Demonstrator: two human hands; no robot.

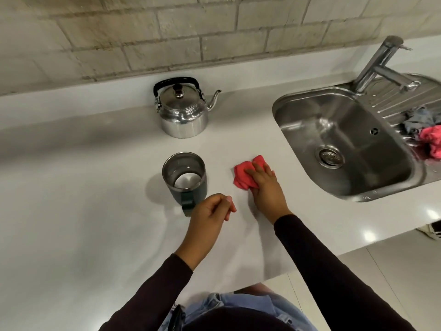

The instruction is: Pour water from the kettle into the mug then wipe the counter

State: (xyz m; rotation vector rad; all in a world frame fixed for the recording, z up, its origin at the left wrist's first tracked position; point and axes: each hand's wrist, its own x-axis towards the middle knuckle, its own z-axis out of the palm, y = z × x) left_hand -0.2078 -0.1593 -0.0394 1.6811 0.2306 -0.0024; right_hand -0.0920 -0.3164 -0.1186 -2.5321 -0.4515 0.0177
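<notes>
Pale counter [83, 199] wiped beside a steel sink [298, 111].
Left of the sink, a red cloth [243, 174] is pressed flat under the right hand [266, 186]; the left hand [210, 211] is loosely curled, holding nothing, by the mug [185, 174]; the kettle [182, 111] is set behind.

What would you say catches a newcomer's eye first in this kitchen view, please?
Probably the red cloth pressed flat under the right hand mid-counter, bright against the pale counter. Next, the shiny kettle by the back wall and the open mug in front of it, then the steel sink at right.
</notes>
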